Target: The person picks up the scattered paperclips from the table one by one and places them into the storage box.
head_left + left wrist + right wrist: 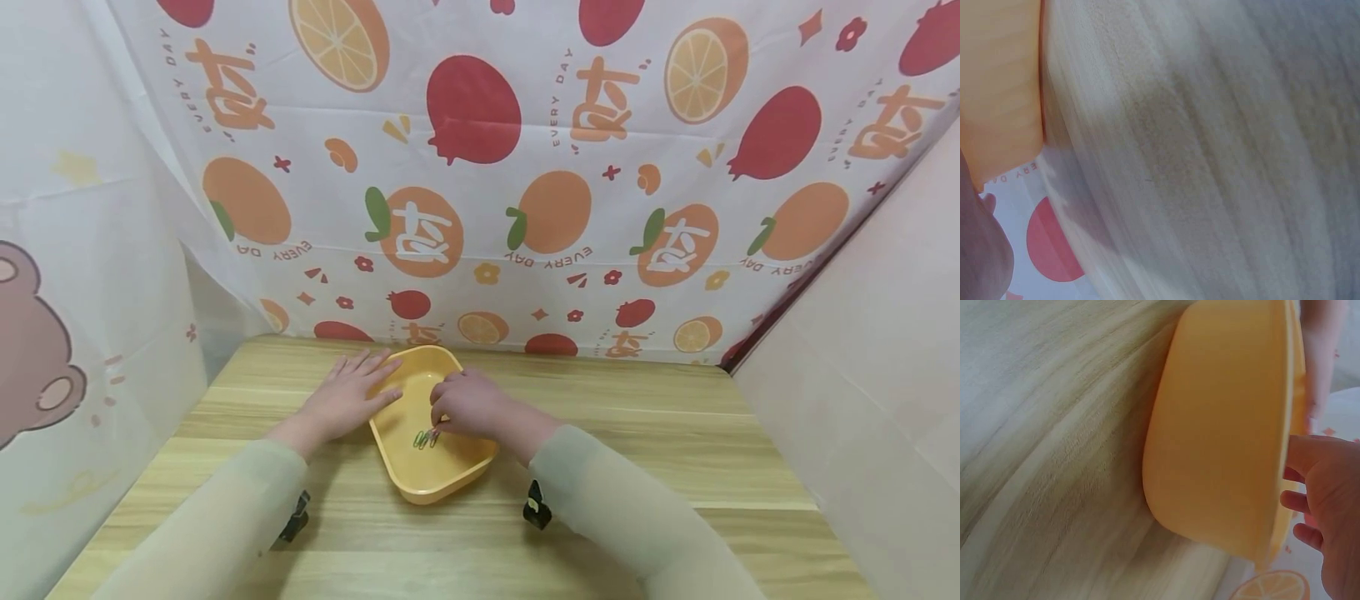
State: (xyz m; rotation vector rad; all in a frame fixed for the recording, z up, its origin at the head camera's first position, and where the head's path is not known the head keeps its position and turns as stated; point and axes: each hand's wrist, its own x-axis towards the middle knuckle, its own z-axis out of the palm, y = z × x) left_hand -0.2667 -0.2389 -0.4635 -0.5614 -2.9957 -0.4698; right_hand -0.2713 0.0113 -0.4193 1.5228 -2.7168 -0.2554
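wooden table [637,467]: yellow tray [442,483]; right hand [468,406] pinches paper clips [425,438], left hand [348,398] flat.

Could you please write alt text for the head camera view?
A person's right hand pinches paper clips inside a yellow tray on a wooden table, while the left hand rests flat against the tray's left rim. A fruit-print cloth hangs behind.

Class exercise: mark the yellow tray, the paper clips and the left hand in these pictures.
yellow tray [431,492]: head view, near outer wall.
paper clips [422,439]: head view, on the small cluster inside the tray.
left hand [347,400]: head view, back of the hand, flat beside the tray.
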